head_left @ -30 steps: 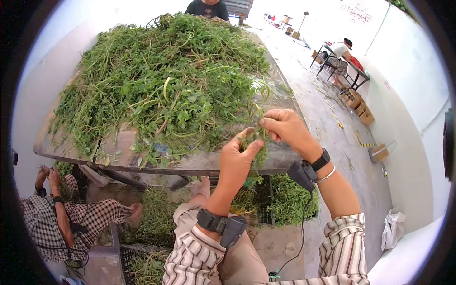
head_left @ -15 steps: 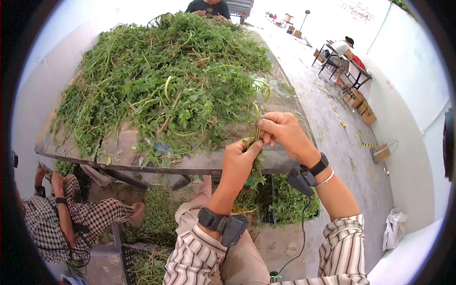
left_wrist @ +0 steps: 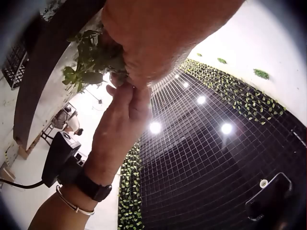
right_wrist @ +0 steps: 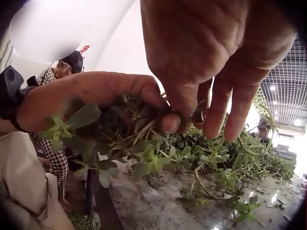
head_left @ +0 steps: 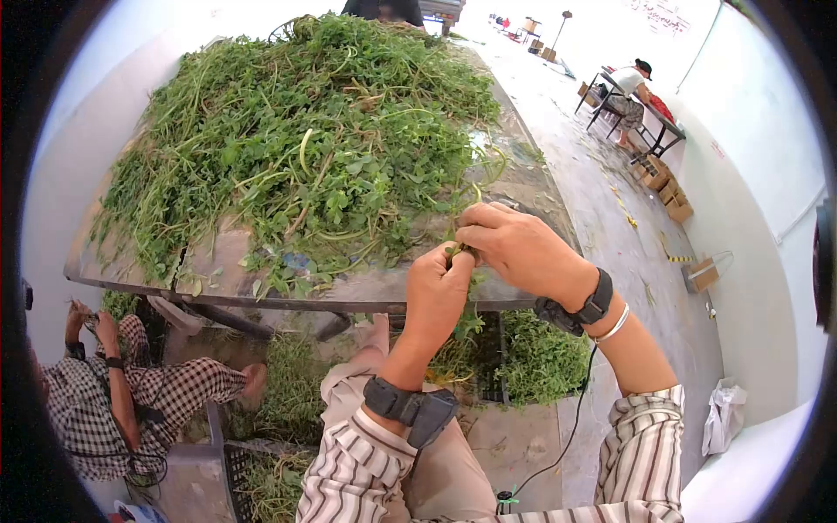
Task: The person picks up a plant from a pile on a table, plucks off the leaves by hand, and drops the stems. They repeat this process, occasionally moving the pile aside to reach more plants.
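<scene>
In front of me my left hand (head_left: 436,289) grips a small bunch of leafy green stems (right_wrist: 156,160); leaves hang below the fist over the table edge. My right hand (head_left: 527,251) meets it from the right, its thumb and forefinger pinching the stems right beside the left thumb. The other right fingers point downward in the right wrist view. Beyond both hands a big heap of the same greens (head_left: 296,157) covers much of the table (head_left: 209,266). In the left wrist view, the left hand's back hides most of the bunch.
Under the table edge sits a black crate of greens (head_left: 545,357); another crate (head_left: 237,484) stands at lower left. A person in checked clothes (head_left: 131,392) sits at left, another sits across the table. Cardboard boxes (head_left: 663,187) line the right wall.
My right hand has turned over and shifted left and down the stems, onto the left hand's fingertips. The left hand has closed more tightly and stays nearly in place.
</scene>
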A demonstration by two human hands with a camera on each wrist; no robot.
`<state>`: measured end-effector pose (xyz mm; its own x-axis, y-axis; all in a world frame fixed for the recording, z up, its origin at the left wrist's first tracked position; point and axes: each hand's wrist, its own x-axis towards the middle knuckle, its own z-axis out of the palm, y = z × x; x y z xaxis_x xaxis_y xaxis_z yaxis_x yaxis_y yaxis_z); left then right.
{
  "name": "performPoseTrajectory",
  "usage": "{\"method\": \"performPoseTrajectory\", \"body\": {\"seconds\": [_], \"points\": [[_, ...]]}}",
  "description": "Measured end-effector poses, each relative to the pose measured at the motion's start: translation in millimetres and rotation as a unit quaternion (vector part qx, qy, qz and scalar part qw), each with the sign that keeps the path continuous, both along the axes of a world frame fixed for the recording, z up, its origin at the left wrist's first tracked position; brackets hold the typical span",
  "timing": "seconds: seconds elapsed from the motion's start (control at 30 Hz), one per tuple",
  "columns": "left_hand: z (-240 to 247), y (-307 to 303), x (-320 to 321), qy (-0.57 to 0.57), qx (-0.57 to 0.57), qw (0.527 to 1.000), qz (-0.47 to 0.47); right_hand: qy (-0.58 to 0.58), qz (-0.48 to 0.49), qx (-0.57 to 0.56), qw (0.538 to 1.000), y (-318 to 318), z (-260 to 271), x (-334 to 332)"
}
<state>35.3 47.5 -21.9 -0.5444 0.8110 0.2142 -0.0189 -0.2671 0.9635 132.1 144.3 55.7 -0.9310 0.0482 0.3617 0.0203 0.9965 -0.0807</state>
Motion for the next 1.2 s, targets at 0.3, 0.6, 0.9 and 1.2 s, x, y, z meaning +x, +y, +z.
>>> {"method": "performPoseTrajectory", "body": {"seconds": [0.3,0.6,0.9,1.2], "points": [[5.4,2.8,-4.0,-0.023,0.042,0.998,0.028,0.037,-0.024,-0.059,0.997,5.2,-2.9,-8.3],[11.4,1.0,-4.3,-0.053,0.045,0.997,0.022,0.058,-0.068,-0.221,0.971,12.8,-8.9,-14.0],[16.0,-4.9,-9.2,-0.128,0.056,0.990,0.020,0.188,-0.238,-0.507,0.807,66.6,-8.7,1.1],[20.1,-9.3,-19.1,-0.341,0.032,0.939,-0.010,0.058,-0.224,-0.079,0.970,89.7,-38.5,39.5]]}}
